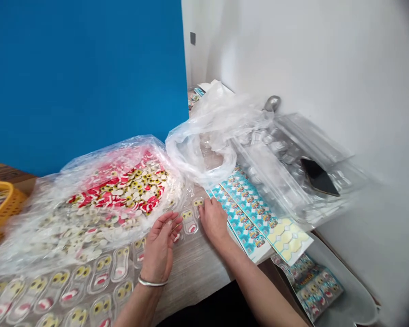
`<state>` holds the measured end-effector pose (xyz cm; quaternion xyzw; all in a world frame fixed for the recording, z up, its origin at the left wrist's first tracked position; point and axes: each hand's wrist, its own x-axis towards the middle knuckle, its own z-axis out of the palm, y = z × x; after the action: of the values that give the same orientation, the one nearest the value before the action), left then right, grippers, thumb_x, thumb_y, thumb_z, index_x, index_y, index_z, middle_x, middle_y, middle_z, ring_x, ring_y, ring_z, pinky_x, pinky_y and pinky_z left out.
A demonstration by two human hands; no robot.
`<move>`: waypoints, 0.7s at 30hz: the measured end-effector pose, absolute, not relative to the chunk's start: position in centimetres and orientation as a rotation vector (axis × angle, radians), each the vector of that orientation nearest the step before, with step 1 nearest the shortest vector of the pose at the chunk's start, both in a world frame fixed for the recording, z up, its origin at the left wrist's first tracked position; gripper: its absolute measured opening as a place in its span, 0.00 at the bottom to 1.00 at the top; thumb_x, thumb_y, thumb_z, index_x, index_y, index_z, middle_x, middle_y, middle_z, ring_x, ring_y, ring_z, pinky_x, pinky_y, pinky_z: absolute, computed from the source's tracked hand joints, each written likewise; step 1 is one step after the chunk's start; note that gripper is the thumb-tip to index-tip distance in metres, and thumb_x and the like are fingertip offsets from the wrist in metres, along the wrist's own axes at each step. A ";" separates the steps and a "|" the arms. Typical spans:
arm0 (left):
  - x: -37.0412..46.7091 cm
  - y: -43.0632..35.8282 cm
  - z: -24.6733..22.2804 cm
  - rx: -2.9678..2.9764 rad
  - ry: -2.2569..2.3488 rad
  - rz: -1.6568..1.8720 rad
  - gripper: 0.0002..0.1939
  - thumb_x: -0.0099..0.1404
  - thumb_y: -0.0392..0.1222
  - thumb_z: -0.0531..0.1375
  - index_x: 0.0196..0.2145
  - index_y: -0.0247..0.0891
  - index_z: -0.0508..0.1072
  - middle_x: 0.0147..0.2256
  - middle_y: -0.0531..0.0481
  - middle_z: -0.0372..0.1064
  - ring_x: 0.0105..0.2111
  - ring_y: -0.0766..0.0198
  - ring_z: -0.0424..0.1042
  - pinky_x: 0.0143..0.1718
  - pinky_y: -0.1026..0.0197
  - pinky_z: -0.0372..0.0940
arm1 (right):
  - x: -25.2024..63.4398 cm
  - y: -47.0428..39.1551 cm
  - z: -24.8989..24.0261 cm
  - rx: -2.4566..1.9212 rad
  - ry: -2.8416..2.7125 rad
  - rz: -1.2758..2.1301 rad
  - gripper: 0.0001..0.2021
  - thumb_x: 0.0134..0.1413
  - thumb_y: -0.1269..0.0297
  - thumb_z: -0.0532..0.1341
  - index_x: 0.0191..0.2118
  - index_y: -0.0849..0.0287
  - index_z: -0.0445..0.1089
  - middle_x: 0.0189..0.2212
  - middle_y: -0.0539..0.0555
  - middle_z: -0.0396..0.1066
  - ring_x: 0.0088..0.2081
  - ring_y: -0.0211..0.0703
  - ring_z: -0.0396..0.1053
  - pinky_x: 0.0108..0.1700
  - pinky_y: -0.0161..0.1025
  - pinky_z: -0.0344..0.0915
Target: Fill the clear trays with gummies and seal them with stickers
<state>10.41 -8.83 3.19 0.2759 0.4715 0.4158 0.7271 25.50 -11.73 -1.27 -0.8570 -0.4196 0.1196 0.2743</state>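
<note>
My right hand [214, 220] has its thumb and fingers closed at the edge of a small clear plastic blister shell [198, 203] with yellow-and-black eye pieces in it. Beside that lies another blister shell [190, 222], holding two eyes and a red-and-white mouth piece. My left hand [159, 245], with a silver bangle at the wrist, hovers just left of it. Its fingers are loosely curved and apart; no held piece shows. Rows of filled blister shells [73, 288] cover the table's left front. Behind them, a clear plastic bag [54, 195] lies open around loose eye and mouth pieces [132, 186].
Printed blue card sheets [245, 209] lie to the right. Beyond are a rolled-down plastic bag [204, 168], a clear tray of empty shells [279, 154] and a black phone [318, 176]. An orange basket [3, 213] stands left; a grey bin [352, 290] with packed cards sits lower right.
</note>
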 end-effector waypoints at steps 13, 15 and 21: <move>11.3 -9.2 2.7 0.640 1.017 0.823 0.15 0.56 0.43 0.67 0.41 0.38 0.75 0.43 0.47 0.74 0.40 0.61 0.75 0.44 0.59 0.68 | 33.3 -17.2 -0.3 -2.537 -1.225 -0.213 0.08 0.60 0.70 0.55 0.36 0.60 0.72 0.41 0.62 0.69 0.43 0.53 0.64 0.47 0.48 0.59; 11.8 -9.6 2.9 0.647 0.994 0.799 0.14 0.57 0.44 0.67 0.41 0.37 0.75 0.42 0.46 0.74 0.40 0.61 0.75 0.45 0.56 0.68 | 33.1 -17.3 -0.2 -2.442 -1.255 -0.177 0.08 0.60 0.71 0.55 0.35 0.59 0.71 0.42 0.61 0.70 0.44 0.52 0.64 0.47 0.48 0.59; 12.6 -10.3 3.6 0.579 0.855 0.706 0.18 0.58 0.44 0.67 0.45 0.38 0.75 0.51 0.42 0.72 0.48 0.56 0.72 0.50 0.55 0.64 | 26.8 -17.2 2.1 -2.032 -1.461 -0.075 0.07 0.61 0.69 0.55 0.39 0.57 0.70 0.46 0.58 0.70 0.50 0.50 0.64 0.52 0.49 0.59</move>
<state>12.61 -10.30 3.64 0.2710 0.4001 0.3303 0.8108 26.80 -17.15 2.13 -0.7706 -0.5540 -0.0284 0.3137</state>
